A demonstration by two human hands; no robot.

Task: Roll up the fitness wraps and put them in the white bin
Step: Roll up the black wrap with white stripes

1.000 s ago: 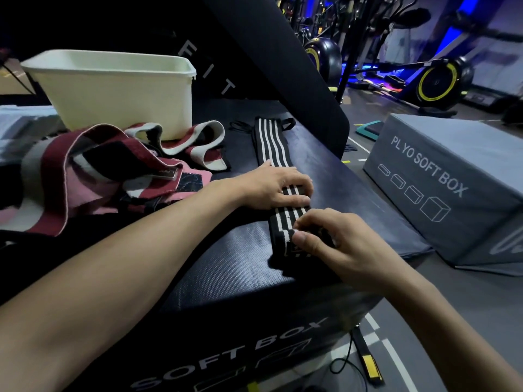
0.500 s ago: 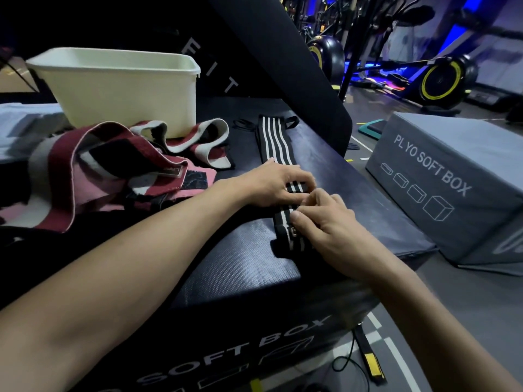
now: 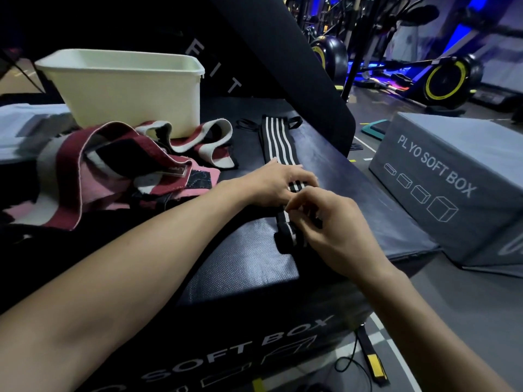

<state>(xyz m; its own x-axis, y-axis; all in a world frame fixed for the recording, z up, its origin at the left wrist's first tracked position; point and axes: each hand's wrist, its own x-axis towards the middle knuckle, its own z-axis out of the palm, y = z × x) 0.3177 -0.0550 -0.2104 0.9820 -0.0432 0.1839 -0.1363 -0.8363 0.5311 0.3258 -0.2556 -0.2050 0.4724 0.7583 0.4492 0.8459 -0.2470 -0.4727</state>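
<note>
**Striped wrap, near end being rolled on the soft box**

Black wrap with white stripes (image 3: 278, 142) lies lengthwise on the dark plyo soft box (image 3: 243, 267), its far end toward the white bin (image 3: 127, 91). Near end is bunched under the right hand (image 3: 336, 230), fingers curled, pinching the fabric. Left hand (image 3: 278, 183) lies across the strip just beyond, fingers bent over it, pressing down. Loose red, pink and white wraps (image 3: 113, 171) are heaped left, in front of the bin. Grey soft box (image 3: 452, 176) stands on the floor, right.
</note>
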